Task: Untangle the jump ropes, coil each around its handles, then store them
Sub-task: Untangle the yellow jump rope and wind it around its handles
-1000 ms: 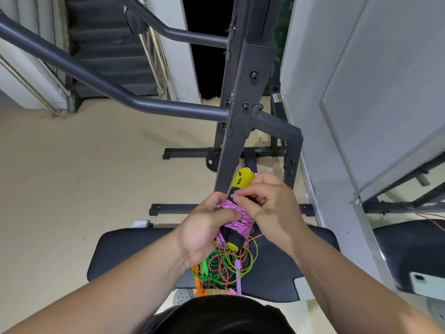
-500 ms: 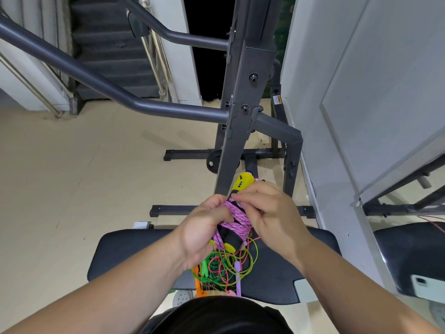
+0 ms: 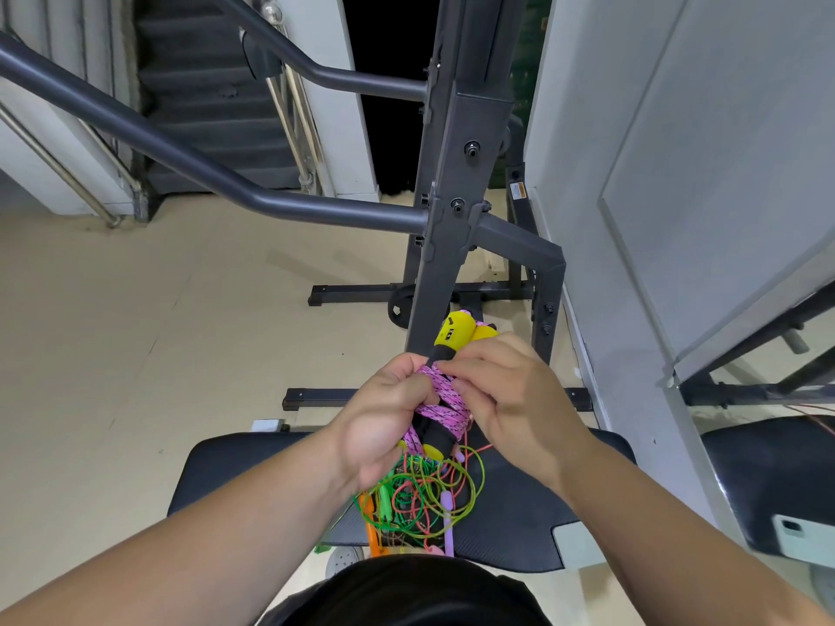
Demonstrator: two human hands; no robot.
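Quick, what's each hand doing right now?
Left hand: closed around the handles, which are wrapped in pink rope.
Right hand: pinching the pink rope against the handles.

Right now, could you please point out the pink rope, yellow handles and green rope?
pink rope [image 3: 442,399]: head view, on the wound coils.
yellow handles [image 3: 455,331]: head view, on one handle's top end.
green rope [image 3: 409,492]: head view, on the tangled loops.

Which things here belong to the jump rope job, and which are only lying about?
Job: pink rope wound on the yellow handles, held by left hand and right hand; tangled ropes on the bench.
Lying about: phone; gym frame.
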